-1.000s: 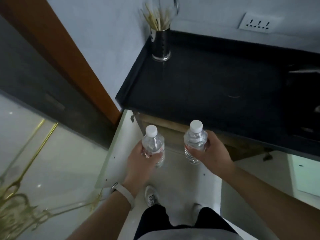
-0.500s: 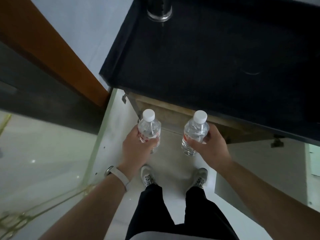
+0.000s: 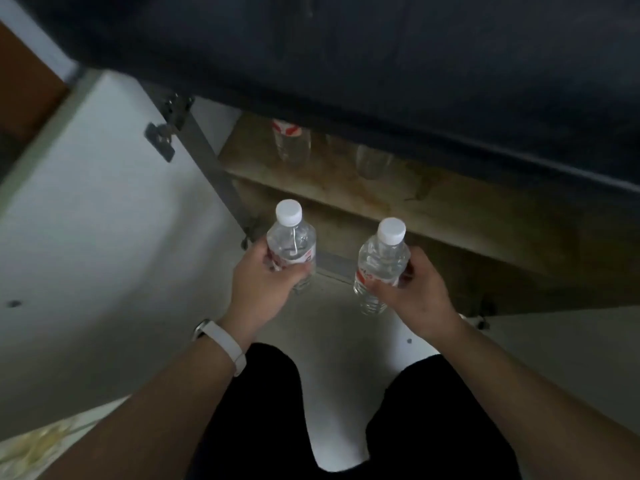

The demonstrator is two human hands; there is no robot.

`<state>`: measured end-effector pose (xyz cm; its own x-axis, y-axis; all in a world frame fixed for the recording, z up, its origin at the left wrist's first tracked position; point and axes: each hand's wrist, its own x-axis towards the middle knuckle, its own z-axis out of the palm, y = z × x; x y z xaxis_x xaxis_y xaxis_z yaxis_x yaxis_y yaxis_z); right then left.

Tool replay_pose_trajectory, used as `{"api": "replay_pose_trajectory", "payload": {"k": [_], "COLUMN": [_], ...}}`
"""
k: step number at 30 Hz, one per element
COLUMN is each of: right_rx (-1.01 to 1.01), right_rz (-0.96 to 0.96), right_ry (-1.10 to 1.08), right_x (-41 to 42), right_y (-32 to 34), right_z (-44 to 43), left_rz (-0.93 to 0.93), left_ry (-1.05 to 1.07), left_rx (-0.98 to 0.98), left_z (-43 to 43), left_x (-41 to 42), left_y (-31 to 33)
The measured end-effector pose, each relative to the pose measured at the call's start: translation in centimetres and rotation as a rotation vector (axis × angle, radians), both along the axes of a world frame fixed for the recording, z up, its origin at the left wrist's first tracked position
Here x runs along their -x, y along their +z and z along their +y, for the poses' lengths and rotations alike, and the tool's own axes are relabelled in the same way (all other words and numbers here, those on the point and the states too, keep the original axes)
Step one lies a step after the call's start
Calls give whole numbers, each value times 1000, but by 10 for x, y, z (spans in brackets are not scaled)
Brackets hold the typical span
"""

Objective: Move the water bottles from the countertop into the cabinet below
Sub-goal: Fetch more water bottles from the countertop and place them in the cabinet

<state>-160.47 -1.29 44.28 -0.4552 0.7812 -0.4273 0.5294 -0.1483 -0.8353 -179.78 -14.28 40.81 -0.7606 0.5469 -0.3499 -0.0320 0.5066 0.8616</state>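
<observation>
Below tabletop (image 3: 381, 57) edge, before open cabinet (image 3: 467, 216): our left grip (image 3: 263, 280) wraps left bottle (image 3: 292, 244) at label; right grip (image 3: 415, 296) wraps right bottle (image 3: 381, 261) likewise. We judge both full, moderately heavy, thin-walled, squashy, smooth; hold mid-body, upright.

A kitchen is indicated by the dark counter (image 3: 381, 57) beyond the left hand (image 3: 266, 282), the wooden cabinet shelf (image 3: 467, 209) beneath it, and the white hinged door (image 3: 104, 220) at that hand's left.
</observation>
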Motion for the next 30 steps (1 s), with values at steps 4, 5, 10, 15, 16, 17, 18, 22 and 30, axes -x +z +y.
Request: {"api": "replay_pose_trajectory", "payload": {"k": [4,5,10,15,16,17,18,22,30], "right_rx": [-68,-87,-140,-193,-207,-221,-239,-324,-470], "right_rz": [82,99,210,306,323,340,355,383,391], "right_ry": [28,43,88,134,142,150,156,141,115], "right_x": [19,25,53,77,82,87,92,112,150], "right_y": [-69,-82,-121,-111,-105,-98,-91,-61,-24], "right_z": [19,23,37,48,50,52,54,66,94], "left_rz": [37,52,133,195,200,206,214,243,276], "left_ry": [-2,-2,13,45,50,61,72,110,188], "left_rx": [-37,-47,-114,-184,-208,-232,-256,-335,-482], "left_z": [15,18,28,35,36,38,40,54,91], "left_x": [15,20,43,67,72,76,82,105,141], "left_y": [-74,-87,-123,-109,-100,-90,-80,-39,-3]}}
